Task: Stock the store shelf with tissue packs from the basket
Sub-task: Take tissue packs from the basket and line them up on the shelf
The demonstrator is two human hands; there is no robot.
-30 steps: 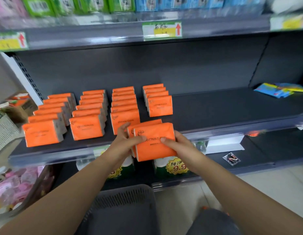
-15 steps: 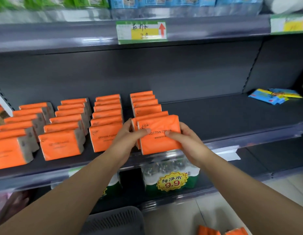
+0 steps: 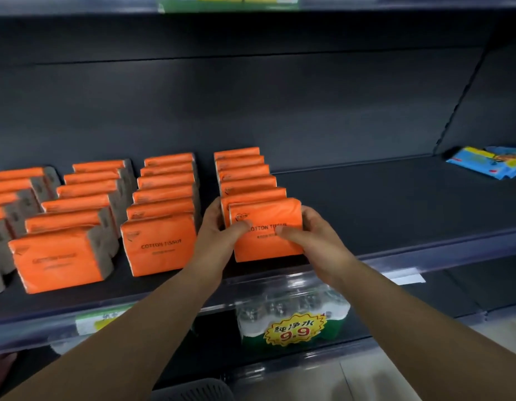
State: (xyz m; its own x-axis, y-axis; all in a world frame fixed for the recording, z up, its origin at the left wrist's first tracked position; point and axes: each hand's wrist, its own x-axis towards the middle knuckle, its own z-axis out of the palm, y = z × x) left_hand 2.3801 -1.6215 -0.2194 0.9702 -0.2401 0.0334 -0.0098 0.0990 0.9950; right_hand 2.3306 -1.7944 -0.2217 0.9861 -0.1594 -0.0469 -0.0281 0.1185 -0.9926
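Observation:
Both my hands hold two orange tissue packs (image 3: 268, 215) upright at the front of the rightmost row on the dark shelf (image 3: 395, 204). My left hand (image 3: 219, 227) grips their left side with its thumb across the front pack's face. On the right side my right hand (image 3: 309, 235) grips them the same way. The packs stand on the shelf against the row behind them. Three more rows of orange packs (image 3: 161, 198) stand to the left. Only the grey rim of the basket (image 3: 193, 389) shows at the bottom edge.
The shelf to the right of the rows is bare up to some blue packets (image 3: 488, 163) at the far right. A clear rail runs along the shelf front. Below stands a wrapped pack of water bottles (image 3: 291, 314) with a 9.9 price sticker.
My hands carried the two orange packs up from in front of the shelf edge and set them onto the shelf at the front of the rightmost row. The view moved closer and upward.

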